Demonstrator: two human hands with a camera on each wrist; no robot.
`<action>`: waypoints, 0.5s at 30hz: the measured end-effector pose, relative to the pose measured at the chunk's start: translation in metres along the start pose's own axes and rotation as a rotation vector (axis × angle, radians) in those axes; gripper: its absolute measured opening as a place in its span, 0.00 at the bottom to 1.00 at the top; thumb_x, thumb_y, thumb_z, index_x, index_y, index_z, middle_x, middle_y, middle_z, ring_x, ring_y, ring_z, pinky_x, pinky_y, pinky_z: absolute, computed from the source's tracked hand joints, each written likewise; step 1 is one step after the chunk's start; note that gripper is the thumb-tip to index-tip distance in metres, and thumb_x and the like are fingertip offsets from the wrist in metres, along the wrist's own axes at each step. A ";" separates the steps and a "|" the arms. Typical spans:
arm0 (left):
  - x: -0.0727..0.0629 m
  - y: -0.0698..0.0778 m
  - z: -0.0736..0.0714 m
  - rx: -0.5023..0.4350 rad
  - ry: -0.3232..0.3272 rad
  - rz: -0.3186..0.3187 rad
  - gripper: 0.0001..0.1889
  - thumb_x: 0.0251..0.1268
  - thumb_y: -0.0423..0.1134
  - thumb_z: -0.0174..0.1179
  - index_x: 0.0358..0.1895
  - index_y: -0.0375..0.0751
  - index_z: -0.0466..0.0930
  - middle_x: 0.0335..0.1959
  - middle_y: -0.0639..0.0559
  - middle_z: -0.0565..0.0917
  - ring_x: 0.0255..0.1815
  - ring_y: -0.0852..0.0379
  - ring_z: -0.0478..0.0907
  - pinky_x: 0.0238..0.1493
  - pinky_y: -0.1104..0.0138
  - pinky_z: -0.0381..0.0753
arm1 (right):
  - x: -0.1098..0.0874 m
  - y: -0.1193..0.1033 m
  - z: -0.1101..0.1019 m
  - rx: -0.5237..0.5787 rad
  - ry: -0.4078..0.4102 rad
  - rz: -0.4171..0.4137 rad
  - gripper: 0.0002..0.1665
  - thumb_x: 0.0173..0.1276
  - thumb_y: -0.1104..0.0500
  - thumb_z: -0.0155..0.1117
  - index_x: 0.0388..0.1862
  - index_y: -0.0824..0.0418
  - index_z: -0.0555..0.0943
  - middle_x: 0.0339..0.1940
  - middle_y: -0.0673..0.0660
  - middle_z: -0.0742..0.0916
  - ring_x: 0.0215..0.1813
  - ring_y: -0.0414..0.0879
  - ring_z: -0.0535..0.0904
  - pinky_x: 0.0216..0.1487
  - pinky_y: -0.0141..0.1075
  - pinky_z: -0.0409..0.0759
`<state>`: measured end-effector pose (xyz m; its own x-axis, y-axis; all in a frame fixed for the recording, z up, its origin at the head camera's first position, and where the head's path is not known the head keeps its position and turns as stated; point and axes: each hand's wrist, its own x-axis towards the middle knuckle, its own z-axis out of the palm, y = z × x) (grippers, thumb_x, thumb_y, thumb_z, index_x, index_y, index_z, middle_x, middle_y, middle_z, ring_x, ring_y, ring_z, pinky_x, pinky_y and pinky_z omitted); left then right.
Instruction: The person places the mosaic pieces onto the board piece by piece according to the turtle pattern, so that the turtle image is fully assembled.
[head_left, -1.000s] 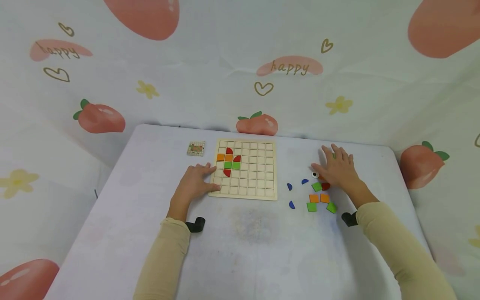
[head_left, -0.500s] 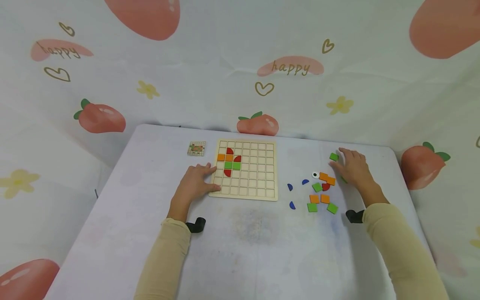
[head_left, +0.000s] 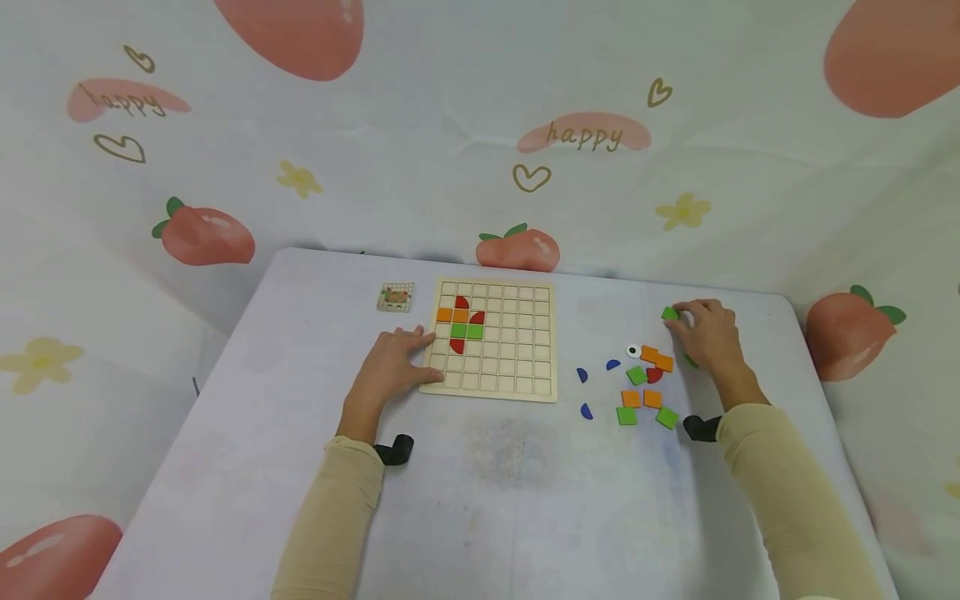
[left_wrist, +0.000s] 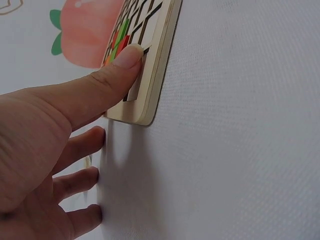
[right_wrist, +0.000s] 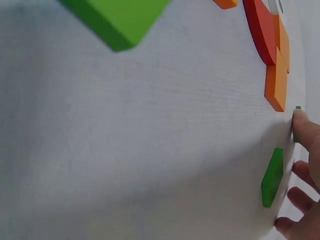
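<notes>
My left hand (head_left: 390, 362) rests at the left side of a wooden grid board (head_left: 517, 367). In the left wrist view its thumb (left_wrist: 107, 82) presses on the board's corner while the other fingers touch the table. Several red, orange and green pieces sit in the board's upper left squares. At the back right, my right hand (head_left: 711, 333) pinches a green square tile (head_left: 669, 313) between thumb and index finger, flat on the table. A second green tile (right_wrist: 272, 178) lies under that hand, mostly covered in the head view.
Loose pieces lie right of the board: orange squares (head_left: 631, 399), green squares (head_left: 626, 416), blue half-rounds (head_left: 582, 376), a red piece (head_left: 655, 376) and a white eye disc (head_left: 633, 351). A small pattern card (head_left: 395, 297) lies left of the board. A printed cloth (head_left: 420, 200) hangs behind the table.
My right hand has moved right and back from over the loose pieces to the far green tile, and its fingers have closed on it. The left hand and board stay put.
</notes>
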<state>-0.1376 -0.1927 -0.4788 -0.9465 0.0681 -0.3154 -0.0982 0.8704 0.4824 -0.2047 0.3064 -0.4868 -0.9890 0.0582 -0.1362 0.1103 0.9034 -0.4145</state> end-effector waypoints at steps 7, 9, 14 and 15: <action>0.000 0.001 -0.001 -0.004 -0.002 -0.009 0.44 0.54 0.55 0.76 0.76 0.54 0.69 0.81 0.50 0.63 0.84 0.37 0.50 0.83 0.44 0.55 | 0.000 -0.007 0.003 0.000 0.027 0.026 0.26 0.78 0.53 0.60 0.68 0.65 0.75 0.72 0.76 0.69 0.70 0.75 0.60 0.70 0.69 0.67; -0.001 0.001 -0.001 -0.006 -0.001 -0.008 0.44 0.54 0.56 0.76 0.75 0.54 0.69 0.81 0.50 0.63 0.84 0.37 0.51 0.83 0.44 0.55 | 0.000 -0.009 0.005 -0.012 0.036 0.021 0.25 0.78 0.54 0.59 0.67 0.66 0.76 0.72 0.76 0.70 0.70 0.74 0.61 0.71 0.68 0.68; -0.001 0.001 -0.001 -0.007 0.004 0.008 0.44 0.53 0.55 0.77 0.75 0.53 0.69 0.81 0.49 0.64 0.83 0.35 0.51 0.82 0.43 0.56 | 0.001 -0.018 0.009 -0.008 0.049 -0.006 0.25 0.78 0.54 0.59 0.67 0.68 0.76 0.69 0.74 0.73 0.69 0.72 0.62 0.71 0.67 0.67; -0.001 0.001 -0.001 -0.006 0.006 0.012 0.44 0.53 0.55 0.77 0.75 0.52 0.69 0.81 0.49 0.64 0.83 0.35 0.52 0.82 0.43 0.56 | 0.002 -0.020 0.010 -0.006 0.047 -0.012 0.25 0.78 0.54 0.59 0.67 0.68 0.76 0.69 0.74 0.73 0.69 0.72 0.62 0.71 0.67 0.67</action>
<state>-0.1368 -0.1924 -0.4772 -0.9495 0.0754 -0.3044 -0.0885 0.8668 0.4908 -0.2077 0.2848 -0.4875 -0.9938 0.0677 -0.0887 0.0983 0.9066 -0.4103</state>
